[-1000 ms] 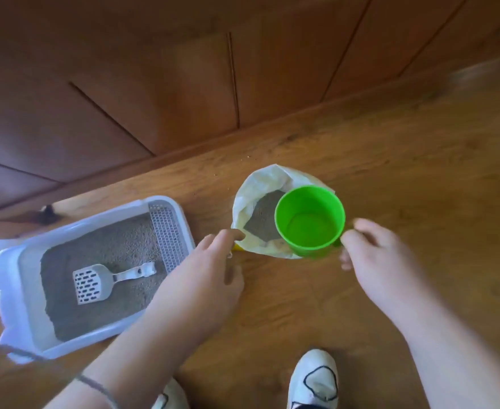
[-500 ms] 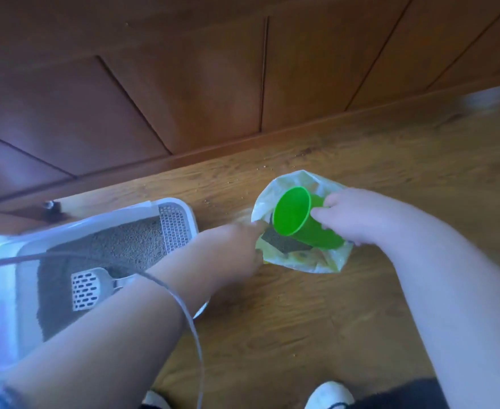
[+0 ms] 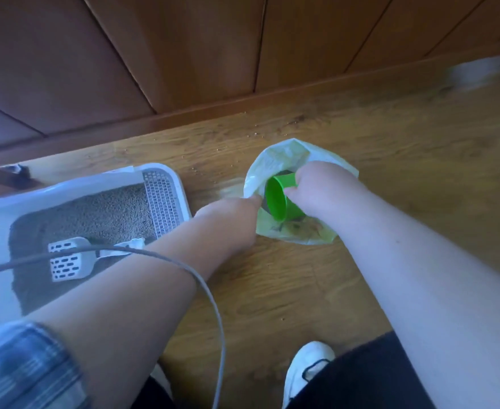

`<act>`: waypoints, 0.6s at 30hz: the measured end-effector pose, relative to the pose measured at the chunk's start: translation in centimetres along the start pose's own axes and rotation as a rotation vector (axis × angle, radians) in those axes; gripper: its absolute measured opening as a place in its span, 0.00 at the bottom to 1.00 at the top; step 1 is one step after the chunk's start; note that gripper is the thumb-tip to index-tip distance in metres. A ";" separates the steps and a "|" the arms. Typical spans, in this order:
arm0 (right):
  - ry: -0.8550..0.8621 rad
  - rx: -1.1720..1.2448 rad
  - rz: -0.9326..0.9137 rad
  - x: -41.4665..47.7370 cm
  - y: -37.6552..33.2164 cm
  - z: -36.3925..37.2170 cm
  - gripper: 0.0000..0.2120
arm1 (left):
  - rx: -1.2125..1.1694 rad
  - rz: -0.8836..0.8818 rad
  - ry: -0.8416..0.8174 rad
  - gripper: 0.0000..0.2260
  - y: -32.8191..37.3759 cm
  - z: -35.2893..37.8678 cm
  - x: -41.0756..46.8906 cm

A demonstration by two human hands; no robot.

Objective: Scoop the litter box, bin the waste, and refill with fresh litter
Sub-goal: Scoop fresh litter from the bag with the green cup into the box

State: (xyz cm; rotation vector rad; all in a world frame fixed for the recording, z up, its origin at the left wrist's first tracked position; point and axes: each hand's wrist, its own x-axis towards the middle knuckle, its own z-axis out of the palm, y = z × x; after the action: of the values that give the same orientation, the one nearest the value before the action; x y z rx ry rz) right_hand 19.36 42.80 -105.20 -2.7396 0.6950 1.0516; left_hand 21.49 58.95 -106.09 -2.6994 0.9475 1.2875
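Litter box (image 3: 161,169), one, sits at 9 o'clock in the view, holding grey litter and one white slotted scoop (image 3: 65,261) lying on it. At 3 o'clock from the box stands one pale open bag (image 3: 284,153). The left hand (image 3: 228,215) pinches the bag's rim. The right hand (image 3: 322,187) grips one green cup (image 3: 278,202), tipped sideways in the bag's mouth.

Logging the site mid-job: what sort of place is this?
Probably a home, at floor level beside a wall: a wood-look floor, wooden panelling, and a litter box next to an open bag.
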 end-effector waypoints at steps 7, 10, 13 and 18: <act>0.155 -0.090 0.096 2.1 0.2 3.8 0.05 | -0.045 -0.026 0.086 0.15 -1.0 1.6 1.6; 0.248 -0.117 0.093 2.4 0.7 4.8 0.05 | -0.016 -0.039 0.161 0.11 -0.3 1.0 1.8; 0.283 -0.110 0.113 2.9 0.7 5.5 0.07 | 0.013 -0.037 0.154 0.15 0.1 0.7 1.5; 0.233 -0.061 0.141 4.3 -0.6 6.2 0.07 | -0.016 -0.026 0.169 0.13 -1.2 1.0 1.4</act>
State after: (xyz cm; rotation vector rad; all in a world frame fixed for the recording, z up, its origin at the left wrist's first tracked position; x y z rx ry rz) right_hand 18.67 43.42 -112.72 -2.9336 0.9147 0.7964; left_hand 22.07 59.47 -108.06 -2.8600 0.9153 1.0813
